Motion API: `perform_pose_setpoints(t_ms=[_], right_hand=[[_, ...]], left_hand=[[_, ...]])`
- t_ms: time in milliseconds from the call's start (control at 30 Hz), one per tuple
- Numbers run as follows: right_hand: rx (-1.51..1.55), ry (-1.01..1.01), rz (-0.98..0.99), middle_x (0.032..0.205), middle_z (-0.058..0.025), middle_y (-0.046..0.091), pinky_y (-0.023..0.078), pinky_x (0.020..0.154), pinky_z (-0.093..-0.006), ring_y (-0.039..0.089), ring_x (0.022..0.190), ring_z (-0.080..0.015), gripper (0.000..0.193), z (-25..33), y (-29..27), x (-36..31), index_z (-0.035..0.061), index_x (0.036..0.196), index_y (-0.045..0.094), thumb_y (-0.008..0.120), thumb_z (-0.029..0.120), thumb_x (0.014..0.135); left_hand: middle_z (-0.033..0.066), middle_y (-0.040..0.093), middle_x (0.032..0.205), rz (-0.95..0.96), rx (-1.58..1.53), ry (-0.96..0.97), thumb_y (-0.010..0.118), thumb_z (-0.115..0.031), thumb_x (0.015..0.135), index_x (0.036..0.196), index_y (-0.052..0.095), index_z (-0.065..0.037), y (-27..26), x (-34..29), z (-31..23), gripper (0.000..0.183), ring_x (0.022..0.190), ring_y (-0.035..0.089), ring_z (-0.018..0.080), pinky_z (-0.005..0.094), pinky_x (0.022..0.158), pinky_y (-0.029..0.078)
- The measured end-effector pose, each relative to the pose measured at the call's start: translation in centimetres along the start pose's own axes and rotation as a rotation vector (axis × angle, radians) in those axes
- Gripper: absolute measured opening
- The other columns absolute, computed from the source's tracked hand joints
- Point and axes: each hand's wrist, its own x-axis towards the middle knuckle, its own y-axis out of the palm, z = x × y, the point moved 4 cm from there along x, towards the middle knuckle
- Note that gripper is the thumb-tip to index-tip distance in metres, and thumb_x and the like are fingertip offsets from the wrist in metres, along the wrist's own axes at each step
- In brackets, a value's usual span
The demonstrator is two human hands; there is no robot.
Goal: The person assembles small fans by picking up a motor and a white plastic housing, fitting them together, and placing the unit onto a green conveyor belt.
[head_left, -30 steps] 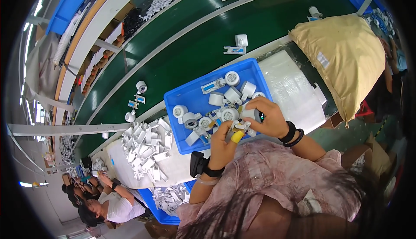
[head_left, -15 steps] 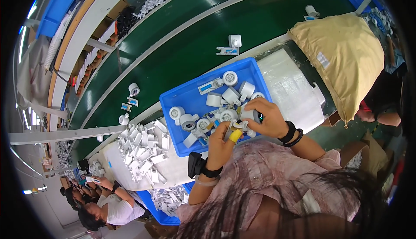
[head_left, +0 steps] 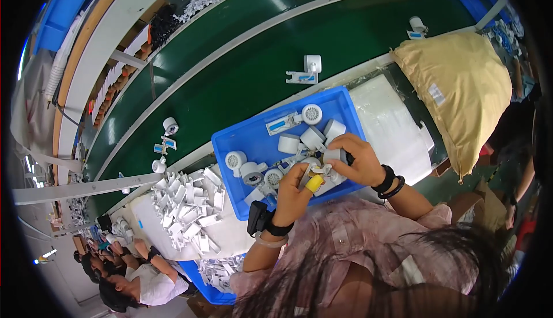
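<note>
Over the near right part of a blue bin (head_left: 230, 139), both my hands are closed on one small fan unit. My right hand (head_left: 362, 161) grips its round white fan head (head_left: 335, 155), whose dark end shows beside the fingers. With a yellow cover on the thumb, my left hand (head_left: 295, 194) pinches the white plastic neck (head_left: 318, 170) of the same unit. Fingers hide much of the joint between them. Several more white fan heads lie in the bin, one with a grille (head_left: 311, 113) and a handle piece with a blue cell (head_left: 280, 124).
A green conveyor belt (head_left: 230, 76) beyond the bin carries scattered fan units (head_left: 311, 64). White plastic shells (head_left: 187, 203) are heaped left of the bin, above another blue bin (head_left: 216, 299). A large tan sack (head_left: 461, 93) stands at right. Other people (head_left: 152, 286) sit at lower left.
The view has shifted slightly. My hands stay on the fan unit, and its fan head has turned a little in my right fingers. Units on the belt look a little shifted.
</note>
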Motion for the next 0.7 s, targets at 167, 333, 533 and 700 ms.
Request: perform_pose_setpoints(t_ms=[167,333,533,700], right_hand=[[0.069,0.214,0.138,0.093,-0.0139,0.063,0.048,0.065,-0.0332,0.06,0.076,-0.0296,0.02,-3.8,0.6,4.1,0.0037,0.103,0.063,0.061,0.019,0.089],[-0.345,-0.124,0.156,0.092,-0.0117,0.062,0.049,0.073,-0.0372,0.06,0.085,-0.0309,0.018,-8.2,0.3,11.9,0.006,0.101,0.062,0.063,0.01,0.083],[-0.624,-0.521,0.293,0.095,-0.006,0.062,0.041,0.095,-0.041,0.056,0.102,-0.0236,0.02,-16.1,7.1,17.5,0.0111,0.092,0.067,0.064,0.013,0.072],[-0.841,-0.536,0.484,0.077,-0.0036,0.064,0.036,0.104,-0.0447,0.056,0.1,-0.0213,0.012,-18.4,9.9,19.1,0.0122,0.079,0.069,0.066,0.02,0.071]], left_hand=[[0.0045,0.063,0.098,-0.106,0.003,0.116,0.059,-0.003,0.09,0.11,0.055,-0.001,-5.2,4.2,-1.8,0.02,0.086,0.06,0.0101,0.0237,0.076,0.048],[0.0024,0.064,0.086,-0.374,0.284,0.23,0.061,-0.008,0.09,0.1,0.058,-0.002,-15.2,9.6,-5.5,0.012,0.078,0.059,0.0084,0.0221,0.07,0.046],[0.0142,0.064,0.096,-0.608,0.715,0.26,0.066,-0.007,0.083,0.106,0.058,0.0,-25.5,15.9,-3.4,0.025,0.087,0.061,0.0243,0.0323,0.078,0.048],[0.021,0.045,0.134,-0.758,1.16,0.354,0.068,-0.006,0.076,0.118,0.053,-0.001,-25.8,16.5,-2.1,0.045,0.123,0.038,0.0406,0.0449,0.102,0.032]])
